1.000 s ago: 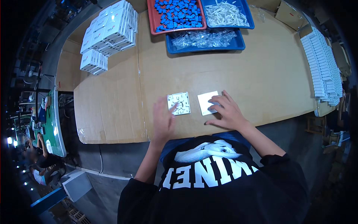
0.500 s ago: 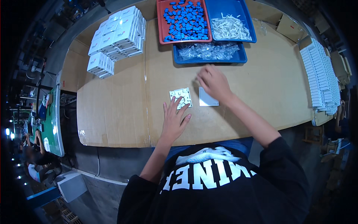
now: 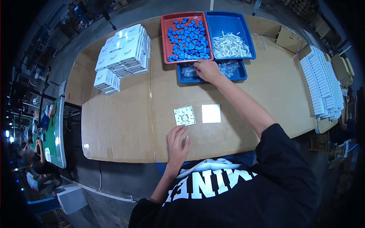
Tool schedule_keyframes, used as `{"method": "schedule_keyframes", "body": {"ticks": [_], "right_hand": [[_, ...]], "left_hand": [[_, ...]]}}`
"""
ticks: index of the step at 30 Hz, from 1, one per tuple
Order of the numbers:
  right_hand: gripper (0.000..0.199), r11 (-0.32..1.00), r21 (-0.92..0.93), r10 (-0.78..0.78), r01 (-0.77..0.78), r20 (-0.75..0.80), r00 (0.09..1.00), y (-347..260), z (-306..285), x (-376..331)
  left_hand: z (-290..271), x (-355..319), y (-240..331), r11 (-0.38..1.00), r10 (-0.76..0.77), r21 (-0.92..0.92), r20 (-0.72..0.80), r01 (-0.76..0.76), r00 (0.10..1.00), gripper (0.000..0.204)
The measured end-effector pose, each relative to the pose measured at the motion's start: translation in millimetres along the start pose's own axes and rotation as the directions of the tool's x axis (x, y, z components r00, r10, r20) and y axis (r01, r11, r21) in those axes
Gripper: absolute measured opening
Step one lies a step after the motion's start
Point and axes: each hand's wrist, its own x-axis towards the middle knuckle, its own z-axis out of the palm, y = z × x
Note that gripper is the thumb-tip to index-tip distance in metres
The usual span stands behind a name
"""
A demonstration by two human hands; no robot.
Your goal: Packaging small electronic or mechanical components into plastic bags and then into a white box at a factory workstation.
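My left hand (image 3: 177,148) rests on the cardboard-covered table with its fingers loosely spread, holding nothing. Its fingertips are at the near edge of a white square plastic plate (image 3: 179,118) that shows molded details on its upper face. To the right of that plate lies a smooth, glossy white square plate (image 3: 211,113). My right hand (image 3: 208,71) is over the lower blue tray (image 3: 194,79) of clear plastic bags, close to the front rim of the red tray (image 3: 165,41). Its fingers are curled together, and whatever they may hold is hidden.
Blue plastic pieces (image 3: 189,41) fill the red tray. Beside it, a blue tray (image 3: 247,30) holds white slender pieces (image 3: 231,45). Stacked white boxes (image 3: 125,49) stand at the back left. Rows of white square units (image 3: 321,83) line the right edge.
My right hand has moved forward from beside the glossy plate to the bag tray. My left hand has drawn back off the molded plate to its near edge. The whole view has shifted.
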Motion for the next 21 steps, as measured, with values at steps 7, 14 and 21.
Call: {"method": "schedule_keyframes", "body": {"ticks": [7,14,21], "right_hand": [[0.011,0.73,0.652,0.208,-0.204,0.073,0.976,-25.6,-77.1,-46.5],[0.027,0.258,0.913,0.122,-0.315,0.293,0.948,-106.5,-111.8,-131.5],[0.021,-0.306,0.768,0.237,-0.562,0.633,0.737,-116.4,-108.9,-155.2]], "left_hand": [[3.9,52.2,16.8,0.874,-0.297,-0.44,-0.146,0.207,0.944,0.043],[20.7,89.7,45.8,0.515,-0.358,-0.758,0.234,0.4,0.904,0.039],[42.2,68.5,34.6,0.459,-0.485,-0.814,0.106,0.356,0.868,0.021]]}}
